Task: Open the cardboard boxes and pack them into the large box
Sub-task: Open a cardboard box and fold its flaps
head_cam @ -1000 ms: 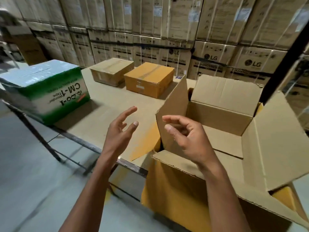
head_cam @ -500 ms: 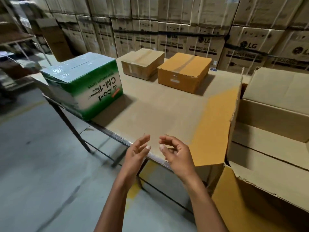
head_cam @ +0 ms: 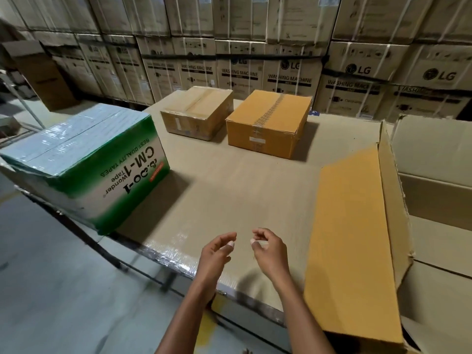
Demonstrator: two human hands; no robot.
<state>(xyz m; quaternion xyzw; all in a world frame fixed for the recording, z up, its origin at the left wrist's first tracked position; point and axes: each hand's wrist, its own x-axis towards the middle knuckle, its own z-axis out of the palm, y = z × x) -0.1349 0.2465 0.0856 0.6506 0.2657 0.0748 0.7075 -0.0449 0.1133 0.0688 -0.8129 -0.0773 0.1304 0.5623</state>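
Cardboard boxes, both taped shut, sit at the table's far edge; large box gapes at its right edge; my left hand and right hand hover empty, fingers loosely curled, over the near edge; the long reach risks a dragged, dropped box.

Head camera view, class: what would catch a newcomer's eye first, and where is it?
The green and white tape box at the table's left edge stands out most. Behind it sit two taped brown boxes, and the large open box fills the right. Both empty hands hover near the front edge.
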